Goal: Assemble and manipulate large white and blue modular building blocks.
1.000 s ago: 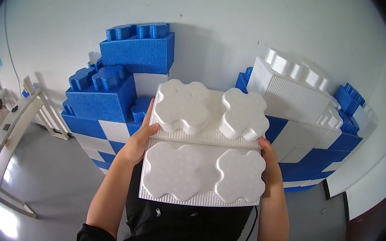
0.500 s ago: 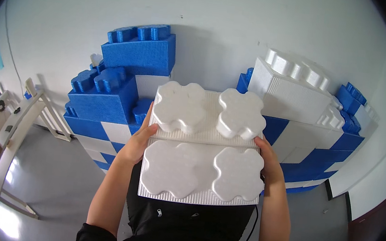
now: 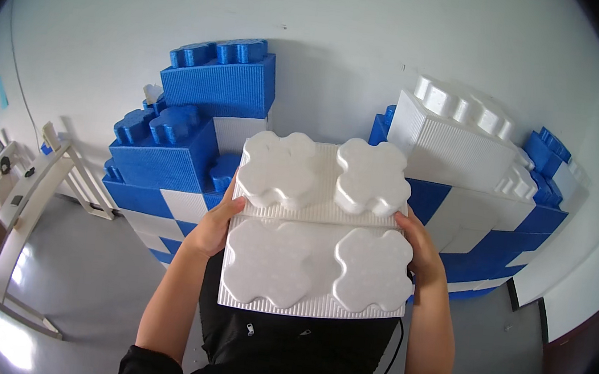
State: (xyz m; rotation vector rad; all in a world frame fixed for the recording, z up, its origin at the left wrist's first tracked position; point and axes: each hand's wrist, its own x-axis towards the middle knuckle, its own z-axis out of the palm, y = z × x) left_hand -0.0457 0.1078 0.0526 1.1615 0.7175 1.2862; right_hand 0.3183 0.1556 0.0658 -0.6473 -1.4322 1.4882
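Room, left to right, with the block stack [image 3: 485, 258] as landmark: well left of the stack, a cream-coloured stand [image 3: 34, 199] with bent, slanting legs, smaller dark objects beside it, too small to make out; beneath and in front of the stack, grey smooth floor [image 3: 98, 261], glossy, throwing back a white glare at lower left; behind the stack, pale room wall [image 3: 346, 17], with a few small dark marks; to the right of the stack, near the picture's rim, a dark reddish-brown panel [image 3: 576, 369].

Stack itself: blue and white blocks in courses, ribbed sides, lobed studs on top; at its left end a blue block [image 3: 215, 89] sits highest; at its right end a large white block [image 3: 450, 146] stands up, studs uppermost; the room wall shows between these two.

Grip: left hand [image 3: 213, 228] grasping the left edge of a studded white block [image 3: 325, 190], thumb on the near side, other fingers mostly hidden; block held in front of the stack's middle, four lobed studs facing up toward the camera, a seam across it, one piece or two I cannot tell; right hand [image 3: 421, 247] grasping the right edge, thumb at the rim, remaining fingers largely out of sight; block thus lies between the two palms, above the person's black clothing [image 3: 289, 350].
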